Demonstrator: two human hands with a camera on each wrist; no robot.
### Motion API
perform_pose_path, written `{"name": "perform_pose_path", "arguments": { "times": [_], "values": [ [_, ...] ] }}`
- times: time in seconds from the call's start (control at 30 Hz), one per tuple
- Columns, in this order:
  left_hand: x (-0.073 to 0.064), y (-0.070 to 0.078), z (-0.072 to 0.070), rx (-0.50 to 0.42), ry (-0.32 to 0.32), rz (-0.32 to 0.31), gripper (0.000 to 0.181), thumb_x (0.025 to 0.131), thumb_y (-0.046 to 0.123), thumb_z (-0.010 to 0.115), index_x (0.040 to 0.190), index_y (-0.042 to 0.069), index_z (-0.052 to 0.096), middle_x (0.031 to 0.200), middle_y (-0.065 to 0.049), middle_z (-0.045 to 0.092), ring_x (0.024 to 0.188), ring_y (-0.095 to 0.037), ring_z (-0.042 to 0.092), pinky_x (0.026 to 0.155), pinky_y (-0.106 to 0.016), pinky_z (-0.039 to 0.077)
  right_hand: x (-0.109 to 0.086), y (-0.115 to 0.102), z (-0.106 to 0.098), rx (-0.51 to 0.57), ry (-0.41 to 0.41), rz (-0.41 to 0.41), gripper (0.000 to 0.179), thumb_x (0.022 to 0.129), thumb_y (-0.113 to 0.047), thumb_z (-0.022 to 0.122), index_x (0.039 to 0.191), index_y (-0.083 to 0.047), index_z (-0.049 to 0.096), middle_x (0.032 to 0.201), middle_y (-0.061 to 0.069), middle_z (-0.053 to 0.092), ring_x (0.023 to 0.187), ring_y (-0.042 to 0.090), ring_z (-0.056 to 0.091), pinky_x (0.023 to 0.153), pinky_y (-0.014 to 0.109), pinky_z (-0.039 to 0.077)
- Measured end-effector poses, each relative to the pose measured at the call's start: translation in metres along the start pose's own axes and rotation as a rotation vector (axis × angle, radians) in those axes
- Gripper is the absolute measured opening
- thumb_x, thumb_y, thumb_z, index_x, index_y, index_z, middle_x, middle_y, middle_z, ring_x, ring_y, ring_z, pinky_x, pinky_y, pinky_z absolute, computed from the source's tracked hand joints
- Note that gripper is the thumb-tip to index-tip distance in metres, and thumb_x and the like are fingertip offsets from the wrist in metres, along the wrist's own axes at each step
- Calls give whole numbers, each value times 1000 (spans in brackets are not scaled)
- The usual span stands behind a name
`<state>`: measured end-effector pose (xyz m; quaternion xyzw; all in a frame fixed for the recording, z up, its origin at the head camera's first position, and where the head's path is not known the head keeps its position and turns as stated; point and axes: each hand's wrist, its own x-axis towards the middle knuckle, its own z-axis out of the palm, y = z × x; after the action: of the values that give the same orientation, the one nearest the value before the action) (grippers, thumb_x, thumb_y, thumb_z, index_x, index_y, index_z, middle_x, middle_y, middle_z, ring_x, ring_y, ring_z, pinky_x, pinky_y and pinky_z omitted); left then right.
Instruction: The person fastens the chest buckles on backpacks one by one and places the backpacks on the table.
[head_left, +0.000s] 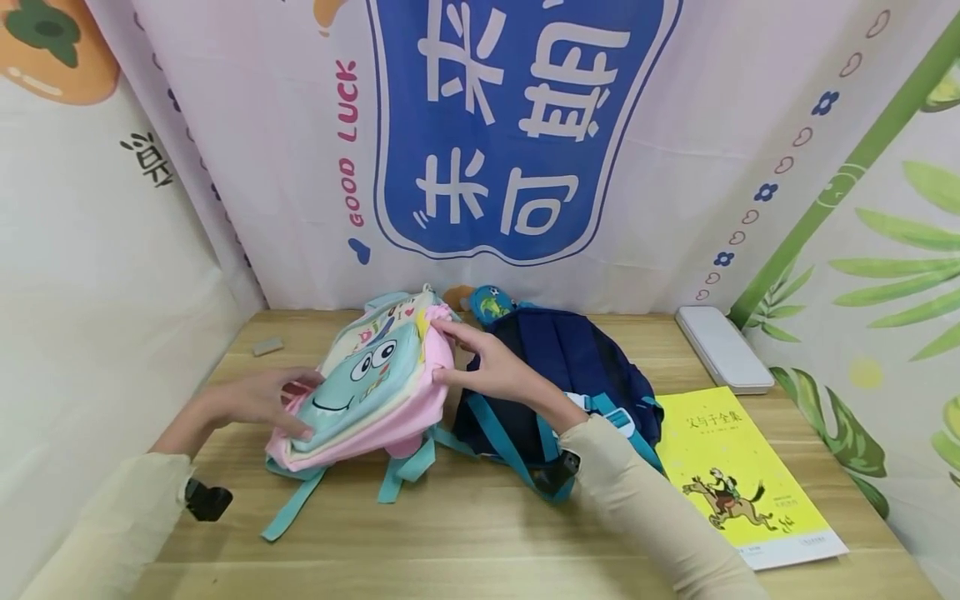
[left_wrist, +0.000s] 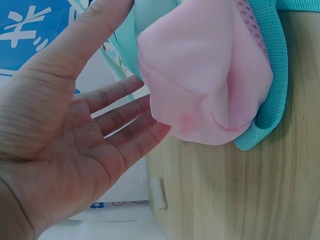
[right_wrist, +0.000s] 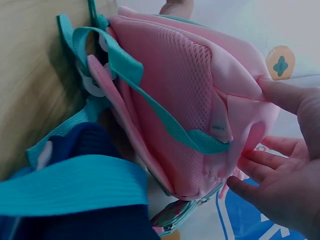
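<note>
A pink and teal child's backpack (head_left: 375, 383) with a smiling cartoon face leans tilted on the table, its teal straps trailing in front. At its left side my left hand (head_left: 266, 400) is spread. In the left wrist view its straight fingers (left_wrist: 132, 122) touch the pink side pocket (left_wrist: 200, 80), with the thumb up by the front. My right hand (head_left: 487, 362) is at the upper right edge. The right wrist view shows its thumb (right_wrist: 285, 94) and fingertips pinching the pink corner of the backpack (right_wrist: 175, 85).
Close on the right lies a dark blue backpack (head_left: 558, 350) with teal straps and a small round blue charm (head_left: 491, 304). Further right are a yellow book (head_left: 731, 467) and a white rectangular case (head_left: 723, 348). A small grey block (head_left: 267, 346) sits back left. Printed cloth (head_left: 300, 167) hangs behind.
</note>
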<state>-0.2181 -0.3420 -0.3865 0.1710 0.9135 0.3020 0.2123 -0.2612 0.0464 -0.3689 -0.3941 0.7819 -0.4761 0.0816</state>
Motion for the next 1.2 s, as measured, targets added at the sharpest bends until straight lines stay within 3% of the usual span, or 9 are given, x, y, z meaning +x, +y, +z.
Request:
{"name": "perform_pose_path", "arguments": {
  "times": [0.33,0.63,0.97,1.2],
  "values": [
    [6,4,7,-78,-3,27,90,79,31,88,147,-7,41,148,-29,47,134,-48,48,107,-59,46,10,-16,-11,38,8,-23,67,95,-15,70,155,-10,41,159,11,41,143,24,47,118,44,39],
    [13,8,12,-130,-8,59,87,81,29,86,147,-5,41,149,-28,47,135,-48,48,108,-58,46,20,-32,-20,47,-7,-30,64,97,-16,67,156,-13,40,155,10,42,128,25,55,106,38,51],
    [24,12,21,-155,-3,47,91,81,32,87,149,-5,38,150,-26,45,136,-45,47,109,-55,46,29,-43,-24,28,-12,-65,62,99,-17,64,156,-13,40,142,12,49,111,24,56,90,30,52],
    [34,17,30,-173,9,69,91,82,33,86,150,-4,38,151,-24,46,136,-43,48,110,-53,46,36,-51,-31,14,-10,-87,62,98,-19,63,156,-14,40,142,12,50,110,24,57,89,38,56]
  ]
}}
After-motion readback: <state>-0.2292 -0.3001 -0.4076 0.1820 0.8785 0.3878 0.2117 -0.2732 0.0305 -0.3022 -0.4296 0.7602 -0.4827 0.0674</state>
